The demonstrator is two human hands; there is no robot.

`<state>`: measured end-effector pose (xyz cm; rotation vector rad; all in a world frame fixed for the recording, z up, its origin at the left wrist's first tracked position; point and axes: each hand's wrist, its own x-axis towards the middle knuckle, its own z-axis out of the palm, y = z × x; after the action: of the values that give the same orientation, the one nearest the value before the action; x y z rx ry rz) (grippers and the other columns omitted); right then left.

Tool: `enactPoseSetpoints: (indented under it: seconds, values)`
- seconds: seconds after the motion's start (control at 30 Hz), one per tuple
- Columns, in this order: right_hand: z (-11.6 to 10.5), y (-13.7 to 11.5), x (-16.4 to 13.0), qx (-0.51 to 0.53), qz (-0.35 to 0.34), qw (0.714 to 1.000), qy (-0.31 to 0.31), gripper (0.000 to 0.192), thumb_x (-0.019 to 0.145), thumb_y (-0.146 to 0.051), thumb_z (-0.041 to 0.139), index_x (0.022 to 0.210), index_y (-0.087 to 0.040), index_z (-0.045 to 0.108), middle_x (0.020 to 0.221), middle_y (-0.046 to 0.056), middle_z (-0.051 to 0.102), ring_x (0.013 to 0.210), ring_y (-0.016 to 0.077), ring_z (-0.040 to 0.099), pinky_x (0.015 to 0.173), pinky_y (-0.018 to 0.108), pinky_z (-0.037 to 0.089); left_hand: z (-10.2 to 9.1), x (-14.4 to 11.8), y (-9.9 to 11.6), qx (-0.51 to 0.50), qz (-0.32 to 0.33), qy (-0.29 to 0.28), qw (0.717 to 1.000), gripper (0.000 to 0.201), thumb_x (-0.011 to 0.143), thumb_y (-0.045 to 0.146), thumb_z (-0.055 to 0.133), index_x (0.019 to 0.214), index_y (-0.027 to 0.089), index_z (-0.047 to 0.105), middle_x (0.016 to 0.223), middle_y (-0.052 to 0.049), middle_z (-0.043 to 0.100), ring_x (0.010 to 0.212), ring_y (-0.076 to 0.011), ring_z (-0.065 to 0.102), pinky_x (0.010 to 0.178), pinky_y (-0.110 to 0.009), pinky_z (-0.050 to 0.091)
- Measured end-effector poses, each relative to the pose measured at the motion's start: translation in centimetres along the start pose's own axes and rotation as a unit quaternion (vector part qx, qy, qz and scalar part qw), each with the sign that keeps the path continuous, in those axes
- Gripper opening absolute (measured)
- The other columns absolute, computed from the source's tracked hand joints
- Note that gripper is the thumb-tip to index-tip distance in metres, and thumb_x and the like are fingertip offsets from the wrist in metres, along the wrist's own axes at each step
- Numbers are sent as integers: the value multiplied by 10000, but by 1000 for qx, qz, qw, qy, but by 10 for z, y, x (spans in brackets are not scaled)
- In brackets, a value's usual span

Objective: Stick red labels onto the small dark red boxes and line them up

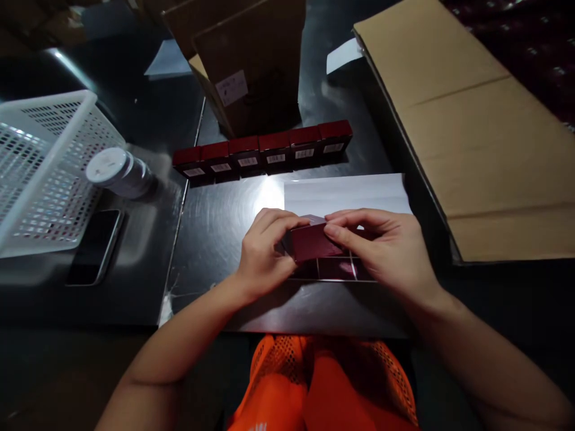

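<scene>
From the head view, the left hand (263, 251) and the right hand (381, 248) hold one small dark red box (312, 242) between them, fingers clamped on its two ends, just above the dark surface (215, 227). Behind stands a row of six red boxes (265, 152), each labelled. One white basket (40, 173), one phone (94, 245) and one white roll (119, 170) lie at left.

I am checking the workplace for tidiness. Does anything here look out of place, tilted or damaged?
Little stands out. The white roll lies on its side against the white basket, with a phone beside it. The row of red boxes stands evenly. Both hands, left and right, hold one red box.
</scene>
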<state>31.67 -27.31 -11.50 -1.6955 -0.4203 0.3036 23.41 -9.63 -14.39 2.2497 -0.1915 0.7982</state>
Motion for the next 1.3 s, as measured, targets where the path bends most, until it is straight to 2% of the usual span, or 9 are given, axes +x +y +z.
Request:
enactPoseSetpoints:
  seconds: [0.43,0.8,0.87,0.93,1.0,1.07,1.1,1.2,1.3]
  values:
    - [-1,0,0,1,-6,1000,-6,83,763,-302,822,787,-231,786,798,-1,777,707,152,720,654,231,583,-1,0,2,3,-3,-8,1000,337,744,91,758,1050,203,674,953,-37,711,888,-178,658,804,-319,538]
    - [7,-1,-6,-32,-27,999,15,116,791,-308,789,827,-202,758,787,19,747,710,167,696,664,278,588,0,-1,1,4,0,-1,1000,328,738,115,774,1040,191,672,939,-37,711,874,-170,655,797,-307,531]
    - [5,2,-6,-46,-41,998,17,259,792,-307,792,1032,-222,743,737,-4,713,735,176,697,701,298,593,1,-2,1,7,-1,-3,1000,330,731,120,780,1035,191,674,935,-32,715,866,-166,655,789,-299,531]
    - [-3,6,-1,-87,-66,993,38,529,756,-307,824,1255,-255,654,687,-34,663,768,192,698,748,326,593,2,-3,-1,2,-14,-7,1000,352,701,121,797,1022,205,679,936,-19,721,866,-168,659,784,-296,534]
    - [-16,9,8,-156,-95,979,89,659,721,-302,850,1330,-267,600,711,-36,641,787,204,691,785,347,583,4,-3,-4,-29,-69,-7,997,385,647,112,821,991,217,686,939,-6,726,864,-173,665,777,-297,536]
    - [-33,9,18,-217,-114,961,125,591,722,-301,846,1274,-253,641,797,-6,659,797,206,679,800,356,572,8,-3,-7,-96,-177,1,980,420,594,113,845,968,220,684,924,2,726,830,-173,670,748,-294,537]
    - [-40,8,21,-234,-118,958,118,537,732,-306,838,1237,-242,667,846,12,674,807,208,677,804,359,570,11,-3,-9,-141,-238,8,961,445,572,126,860,966,220,678,908,7,725,807,-172,671,729,-292,537]
    - [-51,6,21,-266,-116,957,13,416,759,-323,820,1149,-217,722,970,58,712,858,228,686,791,368,576,21,-2,-15,-287,-366,16,885,520,545,202,905,999,218,652,891,7,729,801,-180,685,731,-298,547]
    - [-51,18,12,-337,-113,930,-94,343,796,-317,799,1113,-196,749,1047,96,726,956,278,691,863,432,577,34,-1,-22,-390,-403,17,828,528,557,252,919,1011,220,652,934,-6,738,848,-186,697,765,-305,552]
